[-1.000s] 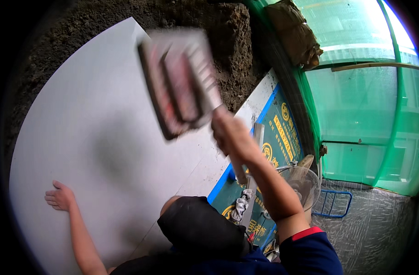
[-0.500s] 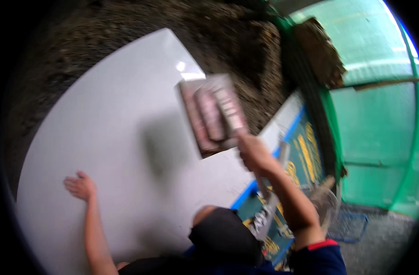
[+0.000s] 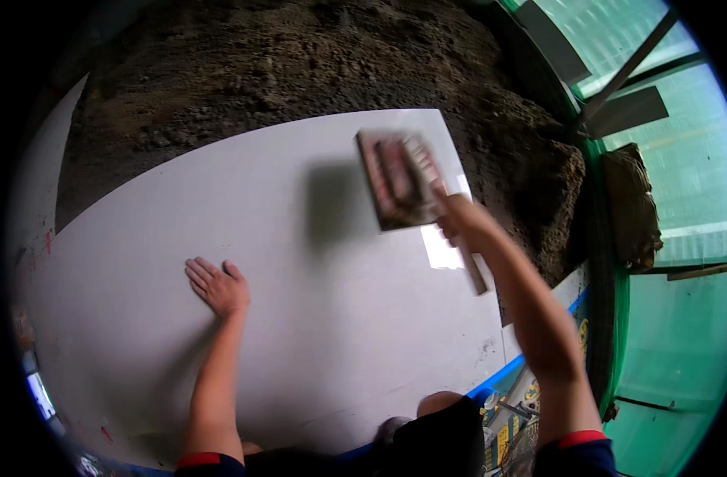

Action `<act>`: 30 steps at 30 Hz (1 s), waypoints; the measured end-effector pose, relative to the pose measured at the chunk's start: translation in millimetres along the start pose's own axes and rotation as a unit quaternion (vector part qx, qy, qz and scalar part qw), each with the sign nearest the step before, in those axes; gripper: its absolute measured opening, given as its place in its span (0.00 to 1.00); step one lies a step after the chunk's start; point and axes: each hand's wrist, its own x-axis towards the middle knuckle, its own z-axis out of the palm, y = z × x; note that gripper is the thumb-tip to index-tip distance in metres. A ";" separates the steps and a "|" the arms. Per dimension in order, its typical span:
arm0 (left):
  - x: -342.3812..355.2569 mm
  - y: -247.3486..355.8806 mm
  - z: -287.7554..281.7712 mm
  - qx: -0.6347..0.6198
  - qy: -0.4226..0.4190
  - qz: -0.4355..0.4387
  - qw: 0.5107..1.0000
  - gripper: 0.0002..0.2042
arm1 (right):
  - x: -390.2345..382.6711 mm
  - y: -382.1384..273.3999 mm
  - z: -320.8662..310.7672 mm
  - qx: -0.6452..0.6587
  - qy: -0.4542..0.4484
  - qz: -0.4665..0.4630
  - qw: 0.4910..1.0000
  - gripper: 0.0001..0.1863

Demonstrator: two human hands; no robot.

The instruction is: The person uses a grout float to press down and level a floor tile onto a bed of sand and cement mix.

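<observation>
A large glossy white slab (image 3: 284, 302) stretches out before me. My left hand (image 3: 218, 286) lies flat on it with the fingers extended. In my right hand (image 3: 468, 219) is the handle of a tamping mallet (image 3: 399, 181), which has a broad rectangular head with a worn reddish back. The handle's end sticks out below the fist. The mallet is blurred by motion, over the slab's far right part. A dark reflection or shadow on the slab shows beside it; whether its face touches the surface, I cannot tell.
Rough brown mortar or soil (image 3: 300, 71) borders the slab's far and right sides. Green netting (image 3: 674, 334) hangs at the right, near a brown block-like bundle (image 3: 632, 207). My knee (image 3: 439, 404) is at the slab's near edge, by blue-edged boards (image 3: 503, 372) and clutter.
The view has shifted, showing more of the slab's left side. The mallet has swung in my right hand and now shows over the slab's far right part. My left hand stays flat on the slab.
</observation>
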 end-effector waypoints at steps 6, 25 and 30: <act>1.6 12.2 -7.2 -0.024 -0.027 -0.001 0.999 0.34 | -59.4 -52.3 -29.9 0.121 0.213 -0.390 0.888 0.33; 5.3 2.0 -26.2 -0.140 -0.076 -0.008 0.987 0.33 | -19.6 -17.1 135.7 -0.087 0.265 -0.496 0.822 0.30; -5.7 22.4 -27.2 -0.253 -0.045 0.004 0.966 0.33 | 125.5 128.4 174.4 -0.141 -0.035 -0.184 0.972 0.30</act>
